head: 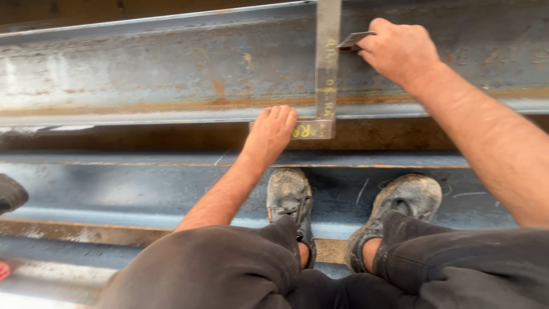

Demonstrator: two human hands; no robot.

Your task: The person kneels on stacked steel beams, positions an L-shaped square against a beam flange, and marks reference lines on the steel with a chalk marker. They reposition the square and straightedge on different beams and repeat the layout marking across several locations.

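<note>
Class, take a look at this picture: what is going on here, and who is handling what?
A person crouches on a steel beam, both dusty shoes planted on it, and leans toward a second, rust-streaked beam ahead. The left hand presses the short leg of a metal square against that beam's near edge, with the long blade lying across the beam. The right hand holds a small flat marker with its tip against the blade.

No packages, labels, signs or screens show here; the only writing is yellow hand-marked lettering on the grey metal square [327, 68] lying across the steel beam [143, 68].
</note>
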